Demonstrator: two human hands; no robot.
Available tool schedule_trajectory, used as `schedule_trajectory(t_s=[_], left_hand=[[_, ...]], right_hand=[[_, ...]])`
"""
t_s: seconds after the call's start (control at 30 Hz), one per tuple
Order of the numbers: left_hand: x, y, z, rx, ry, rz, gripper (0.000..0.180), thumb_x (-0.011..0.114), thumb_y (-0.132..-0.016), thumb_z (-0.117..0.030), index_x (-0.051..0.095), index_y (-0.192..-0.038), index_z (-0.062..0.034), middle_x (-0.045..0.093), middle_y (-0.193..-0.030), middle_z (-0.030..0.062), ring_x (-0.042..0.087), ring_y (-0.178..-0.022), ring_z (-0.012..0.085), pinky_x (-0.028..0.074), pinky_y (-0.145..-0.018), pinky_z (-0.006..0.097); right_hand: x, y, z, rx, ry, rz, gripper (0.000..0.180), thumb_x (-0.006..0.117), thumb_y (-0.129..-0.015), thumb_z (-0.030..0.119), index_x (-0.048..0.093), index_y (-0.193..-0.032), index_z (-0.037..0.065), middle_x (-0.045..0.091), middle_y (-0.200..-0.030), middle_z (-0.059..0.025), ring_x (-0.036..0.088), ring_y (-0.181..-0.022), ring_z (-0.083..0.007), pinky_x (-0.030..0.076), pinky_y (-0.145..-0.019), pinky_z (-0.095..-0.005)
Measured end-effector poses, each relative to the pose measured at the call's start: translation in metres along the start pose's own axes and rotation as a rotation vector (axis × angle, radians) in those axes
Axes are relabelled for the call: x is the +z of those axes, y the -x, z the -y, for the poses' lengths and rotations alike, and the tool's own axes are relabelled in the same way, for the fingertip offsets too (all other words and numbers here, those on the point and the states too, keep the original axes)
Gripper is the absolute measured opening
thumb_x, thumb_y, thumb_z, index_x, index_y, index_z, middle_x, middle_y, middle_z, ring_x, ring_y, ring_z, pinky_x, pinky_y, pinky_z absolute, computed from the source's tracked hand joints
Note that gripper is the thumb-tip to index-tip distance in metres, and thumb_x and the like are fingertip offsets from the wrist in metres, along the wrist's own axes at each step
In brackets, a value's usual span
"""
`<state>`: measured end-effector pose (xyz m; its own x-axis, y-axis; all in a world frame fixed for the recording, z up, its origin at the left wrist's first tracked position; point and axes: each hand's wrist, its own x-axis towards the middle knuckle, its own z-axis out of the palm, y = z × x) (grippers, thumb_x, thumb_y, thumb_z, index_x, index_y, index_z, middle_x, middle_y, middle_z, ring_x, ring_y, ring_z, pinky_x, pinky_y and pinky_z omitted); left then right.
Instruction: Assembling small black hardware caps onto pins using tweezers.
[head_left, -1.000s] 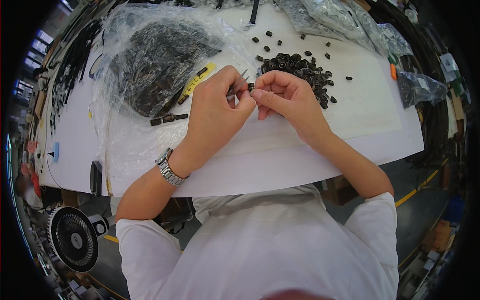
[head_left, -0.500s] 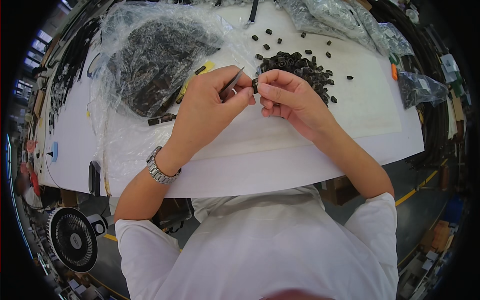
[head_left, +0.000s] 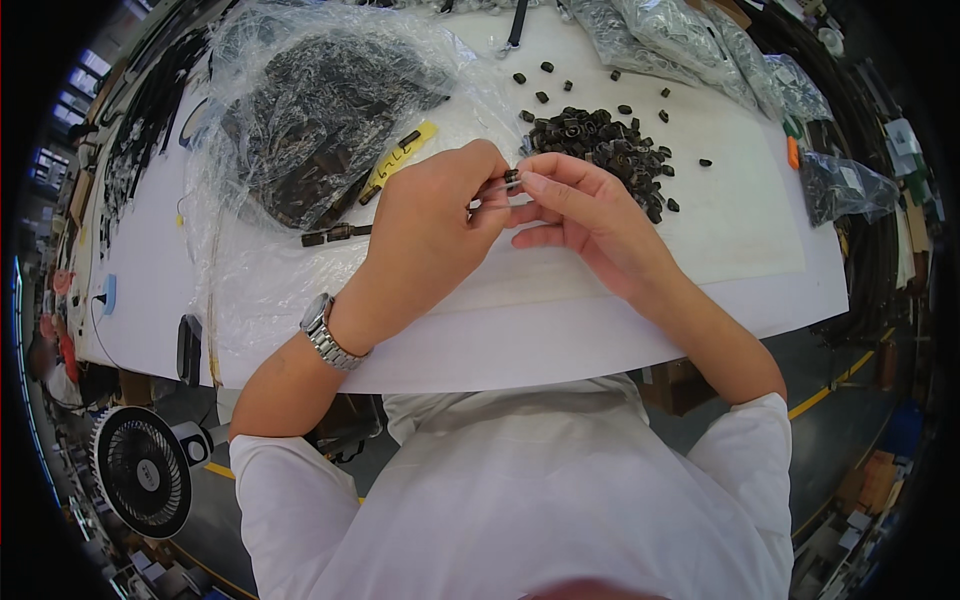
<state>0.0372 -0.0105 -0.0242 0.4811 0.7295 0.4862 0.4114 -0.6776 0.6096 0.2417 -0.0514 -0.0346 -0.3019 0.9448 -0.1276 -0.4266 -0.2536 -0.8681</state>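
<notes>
Both hands meet above the white counter [head_left: 700, 230]: my left hand [head_left: 425, 235], wristwatch [head_left: 325, 335] at its wrist, pinches a thin metal pin [head_left: 492, 186], and my right hand [head_left: 585, 220] closes its fingertips on a small black ring [head_left: 512, 176] at the pin's tip. Just beyond lies a pile of black rings [head_left: 600, 150]. Farther left sits a clear plastic bag of dark parts [head_left: 320, 110].

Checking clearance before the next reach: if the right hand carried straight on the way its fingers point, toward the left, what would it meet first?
The right hand points at the left hand, fingertips already meeting at a small black piece on a thin rod. It would press into the left hand's fingers first; depth looks shared.
</notes>
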Motion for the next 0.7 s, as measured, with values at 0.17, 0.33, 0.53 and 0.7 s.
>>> schedule_trajectory(t_s=[0.17,0.33,0.53,0.7], left_hand=[[0.002,0.0,0.001,0.232,-0.239,-0.062,0.013,0.072,-0.09,-0.006,0.059,-0.091,-0.0049,0.064,-0.076,0.0105,0.068,-0.067,0.0295,0.052,-0.056,0.038],[-0.001,0.001,0.001,0.207,-0.281,-0.035,0.013,0.075,-0.088,-0.002,0.067,-0.097,-0.0059,0.07,-0.083,0.0096,0.07,-0.067,0.0293,0.054,-0.058,0.038],[-0.002,0.001,0.002,0.237,-0.335,-0.034,0.014,0.077,-0.088,-0.004,0.067,-0.097,-0.0066,0.07,-0.083,0.0093,0.068,-0.066,0.0308,0.053,-0.057,0.039],[-0.005,-0.003,0.004,0.202,-0.243,-0.03,0.01,0.072,-0.09,-0.007,0.062,-0.09,-0.0051,0.066,-0.076,0.0092,0.064,-0.061,0.0262,0.05,-0.055,0.036]], right_hand=[[0.002,-0.004,-0.002,0.035,-0.092,-0.008,0.027,0.069,-0.107,0.027,0.07,-0.118,0.003,0.074,-0.112,-0.0054,0.075,-0.104,-0.0172,0.061,-0.093,-0.033],[0.006,-0.004,-0.004,-0.094,0.114,-0.082,0.021,0.069,-0.105,0.019,0.072,-0.111,0.0,0.075,-0.107,-0.0069,0.074,-0.101,-0.0153,0.06,-0.098,-0.0311],[0.012,-0.004,-0.008,-0.08,0.108,-0.106,0.021,0.071,-0.103,0.017,0.07,-0.109,-0.003,0.076,-0.108,-0.0084,0.075,-0.1,-0.0156,0.059,-0.102,-0.0317],[0.008,-0.01,-0.007,-0.148,0.157,-0.062,0.022,0.072,-0.102,0.016,0.07,-0.112,-0.004,0.077,-0.106,-0.0104,0.076,-0.099,-0.0166,0.06,-0.099,-0.0323]])
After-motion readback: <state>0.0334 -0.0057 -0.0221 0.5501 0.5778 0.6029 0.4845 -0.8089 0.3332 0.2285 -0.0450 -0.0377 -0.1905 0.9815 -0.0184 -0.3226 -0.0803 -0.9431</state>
